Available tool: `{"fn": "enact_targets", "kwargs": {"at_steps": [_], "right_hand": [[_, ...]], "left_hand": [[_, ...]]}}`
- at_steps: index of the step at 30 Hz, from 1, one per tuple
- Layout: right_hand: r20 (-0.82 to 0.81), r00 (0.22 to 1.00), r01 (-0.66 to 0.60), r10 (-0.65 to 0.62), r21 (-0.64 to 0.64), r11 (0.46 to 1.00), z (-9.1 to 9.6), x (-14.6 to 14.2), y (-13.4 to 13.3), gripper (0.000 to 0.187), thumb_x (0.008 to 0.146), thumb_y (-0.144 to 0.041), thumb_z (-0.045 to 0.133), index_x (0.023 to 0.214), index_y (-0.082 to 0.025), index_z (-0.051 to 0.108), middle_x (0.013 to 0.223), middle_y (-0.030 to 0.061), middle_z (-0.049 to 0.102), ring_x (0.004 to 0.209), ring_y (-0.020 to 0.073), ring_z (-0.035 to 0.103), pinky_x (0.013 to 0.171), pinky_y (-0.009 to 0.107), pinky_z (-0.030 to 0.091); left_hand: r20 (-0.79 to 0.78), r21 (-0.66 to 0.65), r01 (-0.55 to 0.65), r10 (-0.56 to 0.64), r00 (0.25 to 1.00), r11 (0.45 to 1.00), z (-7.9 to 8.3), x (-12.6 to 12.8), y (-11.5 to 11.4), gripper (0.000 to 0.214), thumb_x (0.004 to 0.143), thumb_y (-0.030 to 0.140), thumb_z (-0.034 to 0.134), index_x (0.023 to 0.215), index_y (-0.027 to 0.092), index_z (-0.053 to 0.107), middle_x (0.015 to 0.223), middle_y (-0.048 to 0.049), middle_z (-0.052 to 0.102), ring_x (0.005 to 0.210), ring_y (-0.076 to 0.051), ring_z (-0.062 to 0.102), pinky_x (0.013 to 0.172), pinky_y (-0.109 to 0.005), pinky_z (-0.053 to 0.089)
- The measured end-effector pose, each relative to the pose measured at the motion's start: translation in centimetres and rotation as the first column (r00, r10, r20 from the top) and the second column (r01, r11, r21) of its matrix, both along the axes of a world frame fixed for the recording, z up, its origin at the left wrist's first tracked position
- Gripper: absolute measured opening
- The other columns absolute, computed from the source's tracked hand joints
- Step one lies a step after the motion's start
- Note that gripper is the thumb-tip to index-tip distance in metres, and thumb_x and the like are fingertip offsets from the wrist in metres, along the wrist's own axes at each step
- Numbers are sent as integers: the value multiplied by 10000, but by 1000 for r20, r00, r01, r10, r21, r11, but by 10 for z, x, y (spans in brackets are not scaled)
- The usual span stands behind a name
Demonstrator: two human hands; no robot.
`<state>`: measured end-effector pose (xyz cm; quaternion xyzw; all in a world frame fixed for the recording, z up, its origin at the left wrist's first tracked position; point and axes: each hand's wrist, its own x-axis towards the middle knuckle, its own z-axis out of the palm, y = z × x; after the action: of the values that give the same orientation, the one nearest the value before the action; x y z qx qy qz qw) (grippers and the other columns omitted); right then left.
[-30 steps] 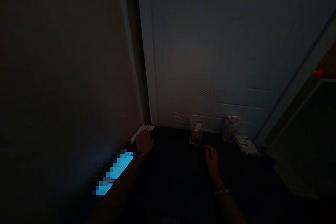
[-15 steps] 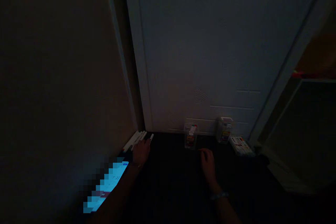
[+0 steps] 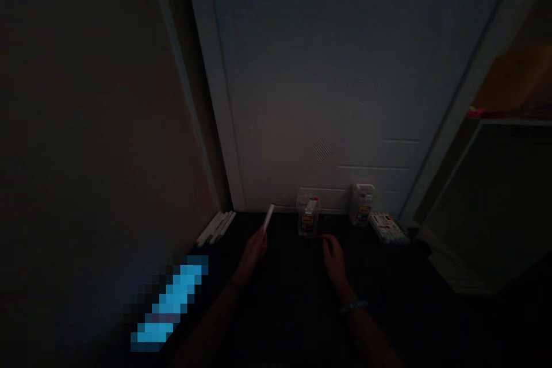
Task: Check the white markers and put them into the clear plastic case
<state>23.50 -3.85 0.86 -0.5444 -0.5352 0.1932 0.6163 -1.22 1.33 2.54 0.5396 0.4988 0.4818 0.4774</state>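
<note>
A white marker (image 3: 268,218) points up and slightly right from my left hand (image 3: 254,250), whose fingers are closed around its lower end. Several white markers (image 3: 218,227) lie side by side to the left, along the wall. A clear plastic box (image 3: 307,225) with a label stands in the middle, with a few markers inside showing red and green ends. Just in front of its right corner is my right hand (image 3: 333,253), fingers loosely bent and a little apart, nothing visible in them. Whether its fingertips touch the box I cannot tell.
Farther right stand a second clear box (image 3: 362,207) and a flat pack of markers (image 3: 388,227). A lit, pixelated screen (image 3: 172,302) lies at the lower left. A pale panelled surface (image 3: 293,98) closes off the back of the dark tabletop (image 3: 288,310). The scene is dim.
My left hand has moved right, away from the row of markers, lifting one white marker. My right hand stays beside the middle box. The view has shifted slightly.
</note>
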Motion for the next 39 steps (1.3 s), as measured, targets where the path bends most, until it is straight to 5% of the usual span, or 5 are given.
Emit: {"fn": "enact_targets", "kwargs": {"at_steps": [3, 7, 18, 28, 39], "right_hand": [[-85, 984, -155, 155, 16, 988, 11, -9, -9, 296, 832, -404, 450, 980, -216, 623, 972, 50, 629, 916, 199, 563, 830, 326, 418], [-129, 921, -375, 367, -41, 926, 19, -19, -19, 350, 777, -421, 548, 1059, -229, 622, 946, 33, 652, 879, 206, 585, 816, 329, 431], [-424, 890, -236, 167, -116, 965, 17, -10, -10, 365, 742, -501, 558, 895, -190, 672, 885, 43, 662, 883, 211, 589, 780, 305, 441], [-567, 817, -226, 105, -148, 963, 5, -6, -4, 366, 758, -500, 527, 969, -213, 612, 746, 6, 613, 647, 148, 559, 580, 247, 433], [-427, 896, -206, 122, -157, 966, 9, -4, -9, 324, 808, -491, 468, 947, -223, 585, 720, 0, 579, 633, 141, 520, 563, 234, 409]], "left_hand": [[221, -106, 329, -300, 928, 939, -11, 33, -22, 424, 748, 600, 468, 788, 178, 459, 460, 111, 269, 333, -30, 214, 346, -158, 160], [234, -214, 604, -560, 795, 768, -15, 71, -49, 505, 792, 624, 362, 783, 147, 528, 424, 97, 290, 331, -33, 204, 340, -176, 174], [-54, 96, 327, -323, 945, 940, 12, 78, -19, 355, 685, 493, 608, 799, 158, 577, 571, 37, 539, 538, -99, 491, 528, -203, 351], [-41, 172, 119, -114, 993, 978, 9, 66, -30, 326, 760, 483, 522, 850, 178, 595, 730, -15, 638, 726, -156, 579, 674, -242, 416], [53, 121, 29, -36, 998, 992, 4, 60, -23, 520, 777, 591, 428, 883, 138, 661, 572, 11, 514, 567, -117, 474, 547, -221, 358]]}}
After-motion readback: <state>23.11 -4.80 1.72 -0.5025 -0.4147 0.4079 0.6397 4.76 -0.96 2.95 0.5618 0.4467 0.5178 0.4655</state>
